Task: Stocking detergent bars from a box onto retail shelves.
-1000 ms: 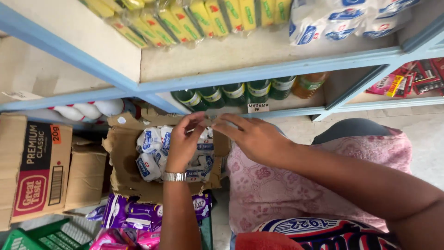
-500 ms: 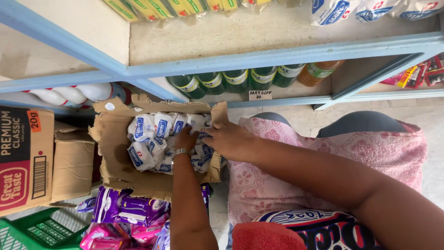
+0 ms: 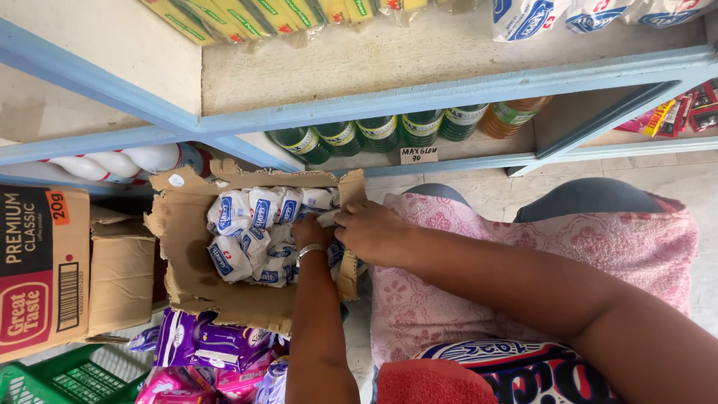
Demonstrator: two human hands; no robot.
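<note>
The white-and-blue sachets (image 3: 250, 239) lie heaped inside an open cardboard box (image 3: 187, 247) at the middle left of the frame, below the blue shelf edge. Both hands reach into the box from the lower right. The left hand (image 3: 310, 233), with a metal watch at the wrist, is pressed down among the sachets at the right side of the heap; its fingers are buried, so whether its grip is clenched on a sachet cannot be told. The right hand (image 3: 370, 230) sits just beside it, over the box's right flap, its fingers curled around the corner of one sachet at the top of the pile.

Around the box: a second, closed brown carton (image 3: 120, 277) stands just left of it, and a printed carton (image 3: 41, 269) fills the far left edge. Purple packets (image 3: 202, 348) lie below the box, with a green basket (image 3: 67, 378) in the lower left corner. Above, green bottles (image 3: 374, 135) line the shelf (image 3: 449, 86). A pink floral cloth (image 3: 568, 247) covers the person's lap at the right.
</note>
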